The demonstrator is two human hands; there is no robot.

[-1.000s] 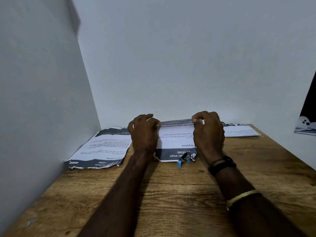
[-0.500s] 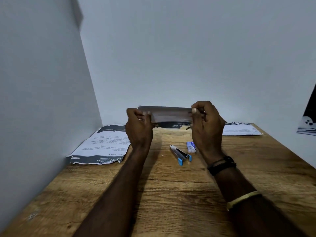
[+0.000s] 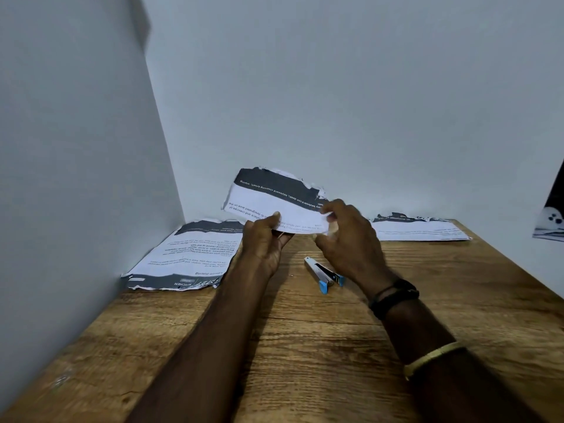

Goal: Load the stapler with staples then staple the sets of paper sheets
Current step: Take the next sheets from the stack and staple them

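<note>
Left stack (image 3: 183,257): flat on the table (image 3: 305,346), left of the stapler (image 3: 324,274), unstapled as far as seen.
Left hand (image 3: 265,239): fingers pinch a lifted set (image 3: 274,199) above the stapler.
Right hand (image 3: 351,239): fingers loosely curled at the set's edge.
Stapler: lying open, apparently not loaded.
Right stack (image 3: 418,230): waiting.

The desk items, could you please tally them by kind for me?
Paper sets: 3 (held, left, right)
Stapler: 1
Total: 4
</note>
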